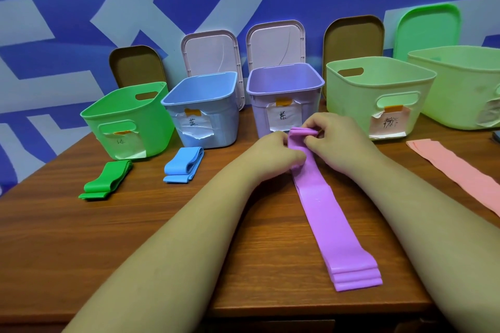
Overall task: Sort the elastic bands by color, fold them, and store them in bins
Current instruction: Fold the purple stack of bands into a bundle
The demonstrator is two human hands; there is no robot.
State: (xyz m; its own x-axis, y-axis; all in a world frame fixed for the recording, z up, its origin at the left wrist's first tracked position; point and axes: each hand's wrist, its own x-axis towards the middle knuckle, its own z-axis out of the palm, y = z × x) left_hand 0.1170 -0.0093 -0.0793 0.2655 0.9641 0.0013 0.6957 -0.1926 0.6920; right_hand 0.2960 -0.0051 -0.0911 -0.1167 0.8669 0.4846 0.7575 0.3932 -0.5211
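Only the head view to go on here. Just above the middle of the frame, the far end of a stack of purple elastic bands (pixel 332 219) is pinched from both sides. The left hand (pixel 273 149) has its fingers curled onto the left edge. The right hand (pixel 335 130) has fingers and thumb closed round the folded-over end, which shows as a small wad of layers. The rest of the stack is laid flat on the wooden table (pixel 54 224), running toward the lower right, with several layers fanned at the near end. The purple bin (pixel 259 113) is seen open right behind the hands.

At left, folded green bands (pixel 108 181) and blue bands (pixel 184 165) are parked in front of the green bin (pixel 151 127) and blue bin (pixel 224 121). A pink band (pixel 460 170) is spread flat at the right edge.

Handling-wise, the purple stuff is judged thin, floppy, light and stretchy. The layers will probably slide apart, and a fold is likely to spring open if let go. It's best gripped across the full width at the folded end, with all layers caught together.
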